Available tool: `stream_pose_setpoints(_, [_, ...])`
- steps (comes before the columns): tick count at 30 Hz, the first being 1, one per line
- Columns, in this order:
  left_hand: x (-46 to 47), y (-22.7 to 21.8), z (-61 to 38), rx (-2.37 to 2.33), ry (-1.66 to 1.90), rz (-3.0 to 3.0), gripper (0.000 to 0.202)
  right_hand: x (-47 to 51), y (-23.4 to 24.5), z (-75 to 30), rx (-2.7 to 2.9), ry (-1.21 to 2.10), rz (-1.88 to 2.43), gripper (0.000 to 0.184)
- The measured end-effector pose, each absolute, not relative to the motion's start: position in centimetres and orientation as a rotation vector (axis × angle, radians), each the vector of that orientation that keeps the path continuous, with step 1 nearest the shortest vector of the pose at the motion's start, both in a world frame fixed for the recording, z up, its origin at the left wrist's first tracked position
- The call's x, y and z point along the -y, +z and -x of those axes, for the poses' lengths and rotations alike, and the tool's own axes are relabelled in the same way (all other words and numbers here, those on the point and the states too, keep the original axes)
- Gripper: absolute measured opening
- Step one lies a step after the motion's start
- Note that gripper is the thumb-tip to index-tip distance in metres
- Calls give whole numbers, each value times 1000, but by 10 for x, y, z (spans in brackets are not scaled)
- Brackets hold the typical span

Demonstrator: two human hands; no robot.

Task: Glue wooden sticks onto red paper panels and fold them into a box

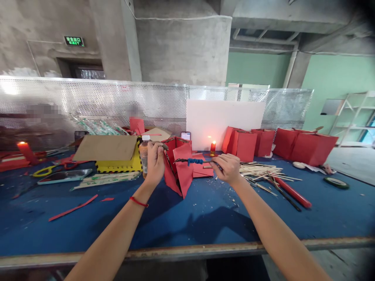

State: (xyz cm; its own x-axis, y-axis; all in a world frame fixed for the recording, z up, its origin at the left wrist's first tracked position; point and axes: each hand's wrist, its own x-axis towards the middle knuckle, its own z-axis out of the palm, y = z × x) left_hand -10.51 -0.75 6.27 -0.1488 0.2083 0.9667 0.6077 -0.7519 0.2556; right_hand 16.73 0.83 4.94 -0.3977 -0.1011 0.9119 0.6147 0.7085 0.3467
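Note:
My left hand (pixel 155 164) pinches a short dark stick (pixel 162 146) between fingers and thumb, close beside a plastic bottle of amber liquid (pixel 143 156). My right hand (pixel 228 168) grips a thin dark rod wrapped with blue cord (pixel 195 161), whose far end points toward the left hand. Under and between both hands stands folded red paper (pixel 178 169), its lower part resting on the blue tabletop (pixel 187 222). Just past my right hand, a small lit red candle (pixel 213 147) burns.
A yellow box with a cardboard flap (pixel 117 166) stands left of the bottle. Loose wooden sticks (pixel 260 171) and a red tube (pixel 293 192) lie to the right. Red paper bags (pixel 304 146) line the back, before a white board (pixel 224 124) and perforated metal fence (pixel 88 97).

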Motion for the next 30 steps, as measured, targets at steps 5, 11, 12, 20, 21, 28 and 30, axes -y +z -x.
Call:
stream_pose_setpoints(5, [11, 63, 102, 940, -1961, 1862, 37, -10, 45, -161, 1816, -816, 469, 19])
stream_pose_setpoints(11, [12, 63, 101, 963, -1951, 1864, 39, -9, 42, -155, 1802, -830, 465, 18])
stream_pose_setpoints(12, [12, 63, 101, 962, -1946, 1864, 39, -9, 42, -155, 1794, -834, 466, 18])
stream_pose_setpoints(20, [13, 64, 100, 982, -1925, 1855, 41, -9, 42, -154, 1785, -868, 493, 18])
stream_pose_setpoints(21, [13, 64, 100, 978, -1925, 1856, 41, -9, 43, -154, 1786, -873, 486, 17])
stream_pose_setpoints(28, [13, 64, 100, 952, -1918, 1883, 39, -9, 43, -154, 1798, -879, 515, 19])
stream_pose_setpoints(30, [13, 64, 100, 963, -1917, 1878, 39, -8, 43, -154, 1807, -875, 521, 20])
